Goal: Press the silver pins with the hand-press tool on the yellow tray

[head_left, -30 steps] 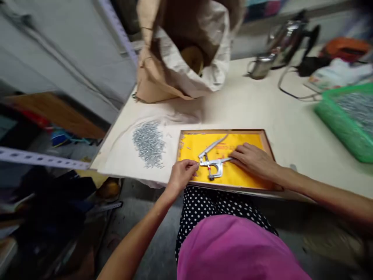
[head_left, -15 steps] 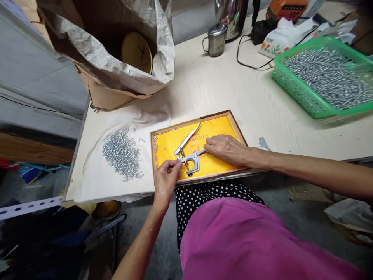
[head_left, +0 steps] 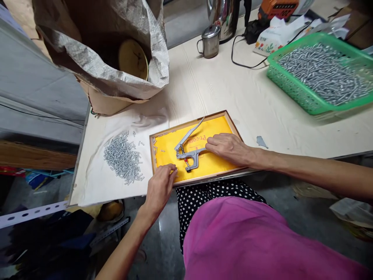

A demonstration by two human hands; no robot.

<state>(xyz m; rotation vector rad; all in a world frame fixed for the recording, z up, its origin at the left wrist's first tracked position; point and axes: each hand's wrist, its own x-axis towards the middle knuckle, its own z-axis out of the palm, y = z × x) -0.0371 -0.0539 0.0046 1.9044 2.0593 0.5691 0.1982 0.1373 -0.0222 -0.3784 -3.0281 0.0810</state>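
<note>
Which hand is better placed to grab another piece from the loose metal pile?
Left, probably. The left hand rests at the wooden tray's near-left corner, right beside the pile of small metal pieces. The right hand is on the pliers-like hand tool's lower handle, farther from the pile.

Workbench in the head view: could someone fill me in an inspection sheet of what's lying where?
Surface: pale wood-grain table, white cloth over its left end.
Job's things: metal hand press lying in a wooden tray lined yellow; heap of small metal pins on the cloth.
Clutter: green basket full of metal pins, open paper sack, lidded steel mug, tissue pack.
Grips: right hand rests on the press's lower handle; left hand at the tray's near left edge, fingertips pinched together; what they hold is too small to tell.
Cables: black cord curling near the mug.
Surroundings: metal shelving rail at left.
</note>
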